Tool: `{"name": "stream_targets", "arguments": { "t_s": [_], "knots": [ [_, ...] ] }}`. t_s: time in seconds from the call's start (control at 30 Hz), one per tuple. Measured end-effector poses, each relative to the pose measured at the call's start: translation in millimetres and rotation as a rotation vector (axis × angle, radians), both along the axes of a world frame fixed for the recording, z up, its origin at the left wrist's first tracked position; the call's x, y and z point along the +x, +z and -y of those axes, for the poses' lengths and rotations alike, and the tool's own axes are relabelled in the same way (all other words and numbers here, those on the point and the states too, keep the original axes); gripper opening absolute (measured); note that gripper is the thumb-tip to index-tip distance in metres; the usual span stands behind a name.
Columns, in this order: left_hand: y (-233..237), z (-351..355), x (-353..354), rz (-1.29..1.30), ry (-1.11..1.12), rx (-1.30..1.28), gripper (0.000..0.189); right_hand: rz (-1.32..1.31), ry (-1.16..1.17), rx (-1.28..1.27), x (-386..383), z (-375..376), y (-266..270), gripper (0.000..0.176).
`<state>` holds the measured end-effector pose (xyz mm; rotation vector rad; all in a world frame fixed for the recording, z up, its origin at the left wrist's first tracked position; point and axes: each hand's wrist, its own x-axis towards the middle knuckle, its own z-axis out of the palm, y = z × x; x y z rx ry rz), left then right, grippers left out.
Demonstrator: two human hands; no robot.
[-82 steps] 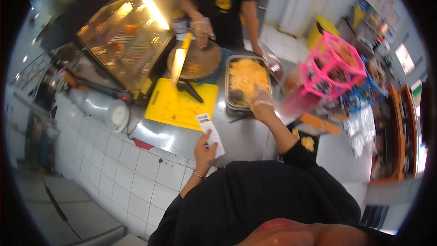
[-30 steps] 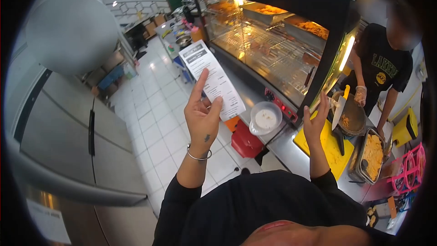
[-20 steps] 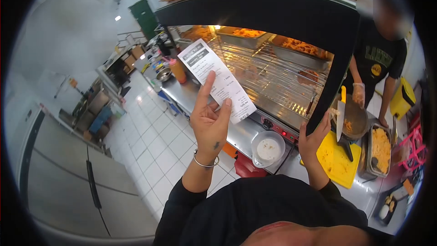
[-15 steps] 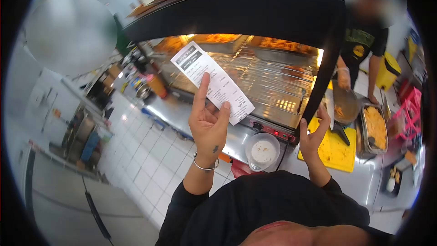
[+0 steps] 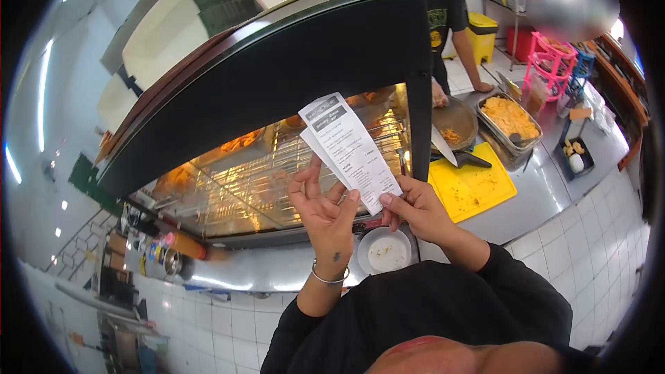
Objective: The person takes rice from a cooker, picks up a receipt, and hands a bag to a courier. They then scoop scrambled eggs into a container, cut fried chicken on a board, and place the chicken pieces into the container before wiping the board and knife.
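Note:
A printed paper receipt (image 5: 352,156) is held up in front of me, tilted, with a second layer of paper showing behind its left edge. My left hand (image 5: 324,201), wearing a bangle, pinches its lower left side between thumb and fingers. At the lower right corner, my right hand (image 5: 419,211) grips the paper with thumb on top and fingers behind. Behind the receipt stands a lit food warmer (image 5: 228,190) with wire racks and trays of fried food. Below my hands sits a white tub (image 5: 385,251) with crumbs inside.
To the right, a yellow cutting board (image 5: 478,187) bears a knife (image 5: 443,145) and a pan handle. Beyond are a pan (image 5: 458,121), a metal tray of orange-yellow food (image 5: 509,119) and a black tray (image 5: 578,159). A co-worker (image 5: 449,21) stands behind the counter.
My right hand has come from beside the warmer onto the receipt's lower corner. The receipt is more upright, and a second layer now shows. My view has turned to the right.

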<state>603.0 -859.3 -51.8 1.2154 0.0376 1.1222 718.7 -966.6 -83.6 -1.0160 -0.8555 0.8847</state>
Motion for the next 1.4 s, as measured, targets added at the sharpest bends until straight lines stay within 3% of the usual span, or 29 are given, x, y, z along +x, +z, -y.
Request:
{"name": "stream_targets", "arguments": {
  "t_s": [0.07,0.1,0.2,0.3,0.33,0.4,0.43,0.47,0.53,0.57,0.63,0.77,0.87,1.0,1.17,1.3,1.4],
  "knots": [
    [-14.0,-5.4,2.2,-0.055,-0.143,-0.178,0.055,0.011,-0.026,0.002,-3.0,3.0,-5.9,0.02],
    [-16.1,-10.4,0.1,-0.173,-0.345,-0.212,0.048,0.043,-0.025,-0.014,-6.8,5.8,-6.3,0.02],
    [-10.7,-7.7,8.3,-0.221,-0.633,-0.377,0.043,0.116,-0.018,-0.049,-21.0,11.9,-13.1,0.02],
    [-17.3,-24.2,9.0,-0.229,-0.633,-0.324,0.041,0.072,-0.108,-0.026,-24.1,13.2,-15.3,0.023],
    [-20.4,-27.6,6.3,-0.214,-0.651,-0.296,0.041,0.183,-0.201,-0.028,-19.9,15.2,-16.5,0.024],
    [-12.5,-22.4,3.7,-0.381,-0.566,-0.125,0.04,0.401,-0.381,-0.033,-5.2,19.7,-19.3,0.025],
    [-6.2,-18.1,1.7,-0.473,-0.528,-0.041,0.04,0.346,-0.413,0.003,-1.1,17.3,-9.3,0.029],
    [-3.2,-15.4,0.1,-0.454,-0.527,-0.006,0.038,0.19,-0.36,0.075,0.7,13.5,1.0,0.033],
    [3.1,-12.4,-1.4,-0.415,-0.541,0.086,0.035,0.203,-0.265,0.155,11.6,9.1,9.5,0.034],
    [5.7,-12.5,-4.1,-0.4,-0.588,0.009,0.034,0.156,-0.196,0.183,15.4,7.4,13.9,0.034],
    [11.5,-17.3,-11.5,-0.513,-0.608,0.131,0.034,0.058,-0.054,0.237,17.4,5.7,20.3,0.034],
    [4.6,-19.9,-11.8,-0.682,-0.684,0.322,0.035,0.072,0.0,0.055,13.5,10.5,39.6,0.031],
    [-0.2,-18.3,-13.1,-0.726,-0.838,0.213,0.036,0.1,-0.112,-0.002,13.8,4.2,35.4,0.03],
    [-13.7,-30.0,-14.2,-0.741,-0.859,0.145,0.036,0.117,-0.186,0.155,12.7,8.9,33.0,0.023],
    [-23.2,-34.3,-17.7,-0.873,-0.961,0.078,0.037,0.124,-0.343,0.107,18.3,19.0,28.5,0.018],
    [-37.1,-39.4,-15.7,-0.783,-1.052,0.024,0.039,0.143,-0.403,0.188,20.0,19.2,26.4,0.016],
    [-37.0,-27.7,-12.3,-0.61,-0.794,0.098,0.043,0.126,-0.442,0.211,18.3,13.9,24.5,0.016]
  ]
}}
